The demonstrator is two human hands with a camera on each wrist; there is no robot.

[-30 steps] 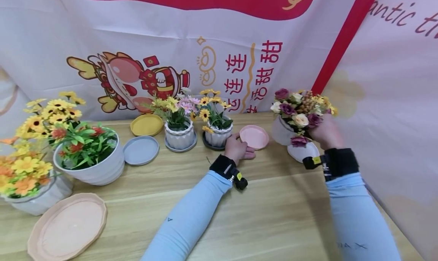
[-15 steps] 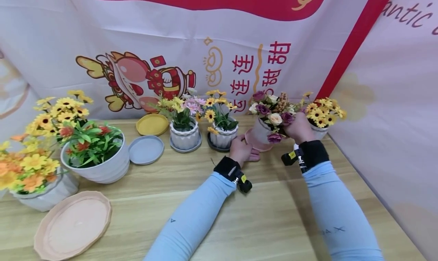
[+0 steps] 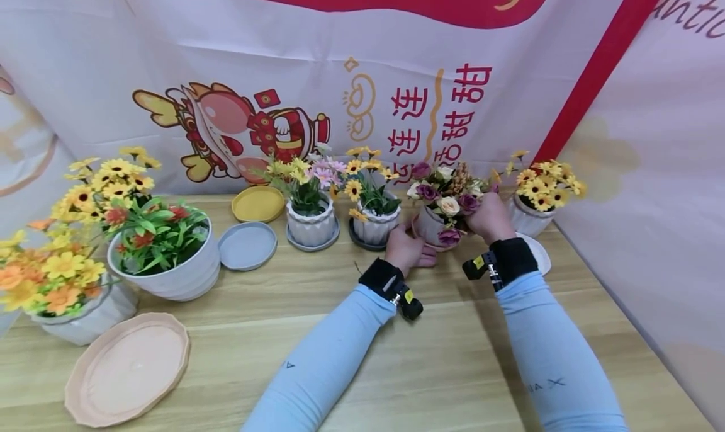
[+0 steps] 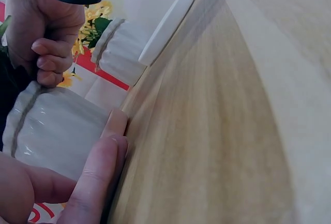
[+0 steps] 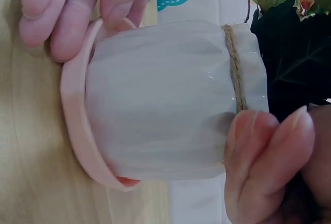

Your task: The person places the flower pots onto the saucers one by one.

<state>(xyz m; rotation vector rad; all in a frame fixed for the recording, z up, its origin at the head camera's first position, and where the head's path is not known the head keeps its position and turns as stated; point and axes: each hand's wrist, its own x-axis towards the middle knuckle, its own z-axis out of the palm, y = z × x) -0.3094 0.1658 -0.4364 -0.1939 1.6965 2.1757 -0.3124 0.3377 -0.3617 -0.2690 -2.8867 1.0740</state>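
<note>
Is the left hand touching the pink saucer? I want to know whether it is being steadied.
Touching. The right wrist view shows the left hand's fingertips lying against the pink saucer rim beside the white pot.

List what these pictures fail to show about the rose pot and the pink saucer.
- Head view: the left hand and rose pot hide most of the pink saucer.
- Right wrist view: the saucer's near rim hides the pot's base, so full seating is unclear.
- Left wrist view: the roses are cut off.

I read red Chinese characters "连连" and "甜" on the banner. My right sleeve shows "X"; cursive top right is cut off.
</note>
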